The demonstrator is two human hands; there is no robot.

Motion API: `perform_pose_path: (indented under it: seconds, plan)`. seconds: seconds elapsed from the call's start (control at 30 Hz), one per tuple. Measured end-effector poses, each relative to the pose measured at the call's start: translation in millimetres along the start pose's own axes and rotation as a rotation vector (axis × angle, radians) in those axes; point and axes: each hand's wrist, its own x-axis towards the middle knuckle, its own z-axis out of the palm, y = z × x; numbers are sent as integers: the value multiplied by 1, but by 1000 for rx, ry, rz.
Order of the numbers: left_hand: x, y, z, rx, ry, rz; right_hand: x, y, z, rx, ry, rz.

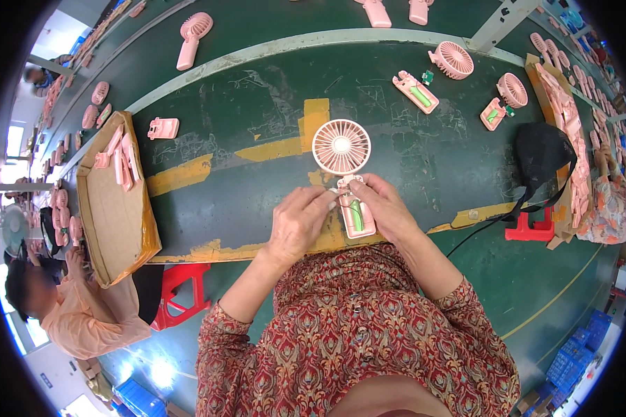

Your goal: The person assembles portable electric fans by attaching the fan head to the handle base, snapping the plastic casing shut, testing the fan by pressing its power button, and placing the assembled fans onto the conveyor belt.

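Pink plastic forms the small fan (341,146) held over the green surface (257,186), its round head just beyond the fingers and its opened handle between them. The right fingers (364,196) clamp the handle's upper right edge. The left fingers (318,204) draw together at its upper left edge, though what they pinch is too small to tell. A green battery (356,215) lies in the handle, just below the fingertips. Well left of the fingers stands a cardboard box (150,233).

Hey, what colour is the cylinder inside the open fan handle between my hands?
It's bright green, seen best in the head view.
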Motion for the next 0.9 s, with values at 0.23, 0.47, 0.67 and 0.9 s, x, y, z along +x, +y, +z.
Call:
perform_pose_path:
  seconds: [0.23,0.47,0.67,0.9]
  plan:
    - [-3,13,8,37,38,45,1,17,-1,-93,22,-71]
    - [-2,27,21,29,63,-108,2,18,6,26,100,-96]
    - [-3,28,10,140,-70,-113,1,16,14,-80,133,-131]
    - [35,-46,-50,135,-132,-268,-1,13,4,26,106,-50]
